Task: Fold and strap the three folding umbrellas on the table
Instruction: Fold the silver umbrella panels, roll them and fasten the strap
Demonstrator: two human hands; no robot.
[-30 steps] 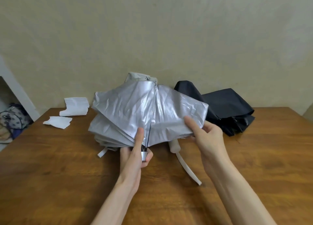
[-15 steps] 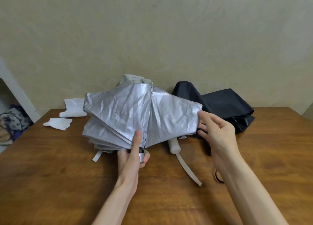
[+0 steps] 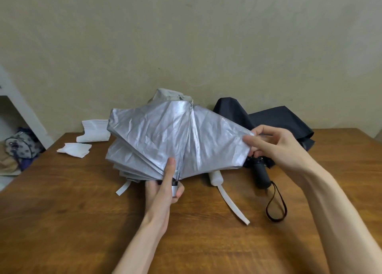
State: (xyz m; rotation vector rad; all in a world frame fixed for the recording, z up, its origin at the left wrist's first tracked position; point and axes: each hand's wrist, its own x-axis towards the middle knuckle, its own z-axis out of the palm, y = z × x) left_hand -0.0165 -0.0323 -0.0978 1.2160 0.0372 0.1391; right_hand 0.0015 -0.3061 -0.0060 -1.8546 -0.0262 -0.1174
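A silver folding umbrella is held above the wooden table, its canopy spread in loose pleats. My left hand grips the gathered lower end of its ribs, thumb up against the fabric. My right hand pinches the right edge of the silver canopy and holds it stretched out. Behind it lies a black umbrella with its black handle and wrist loop on the table. A white handle with a white strap pokes out from under the silver canopy. A grey cloth shows behind the top.
Folded white papers and a smaller white sheet lie at the table's far left. A patterned bag sits on the floor left of the table, below a white frame. A beige wall stands close behind.
My right hand slid outward to the canopy's right edge and pulled the panel wider. The black handle and its loop are now uncovered. My left hand kept its grip.
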